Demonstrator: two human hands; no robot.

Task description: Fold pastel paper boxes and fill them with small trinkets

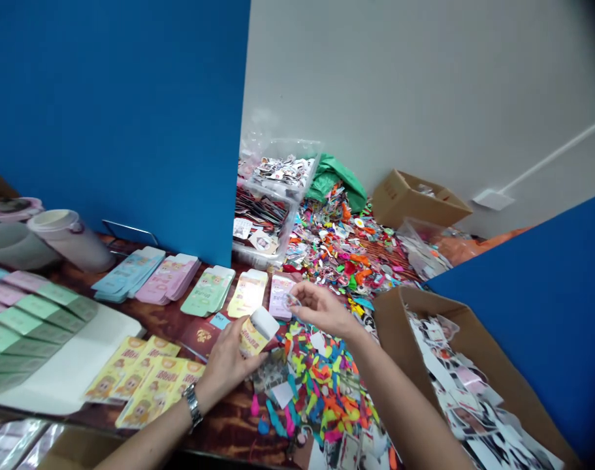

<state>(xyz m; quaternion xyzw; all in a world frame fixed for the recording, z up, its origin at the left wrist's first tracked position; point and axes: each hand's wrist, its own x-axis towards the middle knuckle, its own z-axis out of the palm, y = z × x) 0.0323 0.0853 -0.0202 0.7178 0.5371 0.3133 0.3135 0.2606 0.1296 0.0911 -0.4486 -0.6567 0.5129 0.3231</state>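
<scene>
My left hand [226, 361], with a metal watch on its wrist, grips a small yellow paper box [254, 336]. The box is tilted, and its white flap stands up at the top. Just to the right, my right hand [321, 308] is closed in a pinch on a small pale item whose kind is too small to tell. Behind it lies a purple stack of flat boxes [279, 295]. A yellow stack [248, 292] and a green stack [208, 290] are beyond my left hand. Several yellow printed packets [147, 395] lie left of my left wrist.
Colourful balloons [321, 378] are heaped below my hands. At right, a cardboard box [400, 313] holds cut-out photo cards. Mixed small trinkets [341, 248] cover the table behind. Blue panels [130, 117] stand left and right. Green boxes [37, 320] line a white tray [72, 385].
</scene>
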